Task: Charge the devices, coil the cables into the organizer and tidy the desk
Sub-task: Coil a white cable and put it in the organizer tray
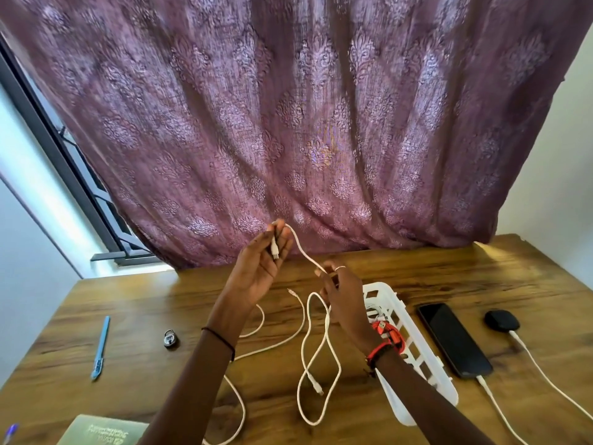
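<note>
— Where to look for the white cable?

— Up above the wooden desk, strung between both hands. Lies with its plug end across the upturned palm of the left hand, fingers curled loosely round it. Sags in a shallow curve to the right hand, gripped there with fingers bent close about it.

— And below that?

— Drops from the right hand in long slack loops down to the desk top, ending in a small plug toward the near edge.

— Look of it?

— Thin, round, smooth, plain white; metal-tipped at the plug in the left palm.

— To the right?

— Just beside the right hand, a white plastic organizer, long and narrow, slotted along its walls, holding a bundled red cable and some white cord. Next to that, a flat, glossy black phone with a white lead at its near end. Further right, a rounded black case on a second white lead.

— To the left?

— Another loose cable, white too, sprawled across the wood grain. Then a small round padlock, a pale blue pen, and part of a grey-green booklet at the near edge. Behind everything, a purple curtain, coarse-woven, with a damask pattern.
</note>
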